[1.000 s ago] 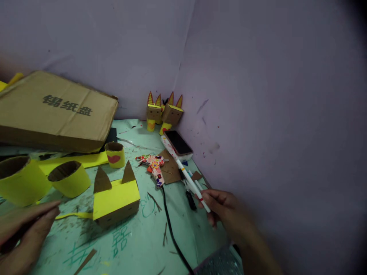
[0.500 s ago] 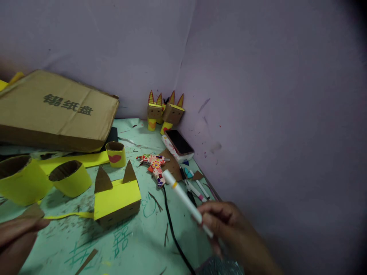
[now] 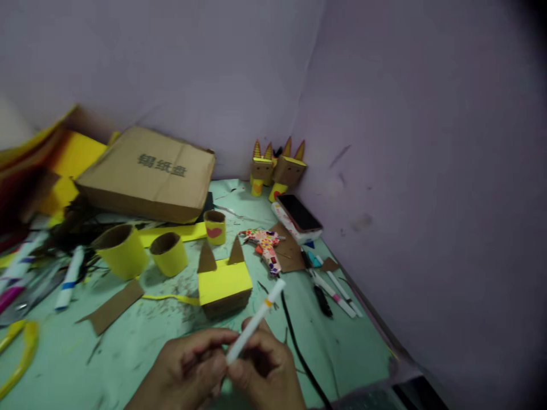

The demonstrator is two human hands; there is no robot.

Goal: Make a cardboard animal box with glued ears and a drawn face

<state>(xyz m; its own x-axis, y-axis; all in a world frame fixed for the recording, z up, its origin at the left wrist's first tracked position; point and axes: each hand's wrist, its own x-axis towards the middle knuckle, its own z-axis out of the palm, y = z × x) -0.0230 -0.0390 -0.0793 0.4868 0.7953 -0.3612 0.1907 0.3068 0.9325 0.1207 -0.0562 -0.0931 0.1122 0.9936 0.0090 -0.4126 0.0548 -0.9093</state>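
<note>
A white marker pen (image 3: 253, 327) with an orange band slants up between my two hands, low in the middle of the view. My left hand (image 3: 190, 364) is closed, its fingertips pinching the lower part of the pen. My right hand (image 3: 269, 364) is closed on the pen from the other side. The pen's lower end is hidden by the fingers. Just beyond my hands stands a yellow-topped cardboard box head (image 3: 225, 283) with two brown pointed ears. A brown cardboard strip (image 3: 114, 307) with a notched end lies on the table left of it.
Yellow cardboard rings (image 3: 122, 250) and a small heart-marked tube (image 3: 215, 229) stand behind. A patterned glue gun (image 3: 267, 246) trails a black cord (image 3: 299, 347). Markers (image 3: 342, 299) and a phone (image 3: 299, 212) lie right; a large carton (image 3: 149, 173) and yellow-handled scissors (image 3: 28, 347) are left.
My right hand has brought the marker leftward to the middle, where my left hand now meets it. The cardboard strip has left my left hand and lies on the table. The view has turned left.
</note>
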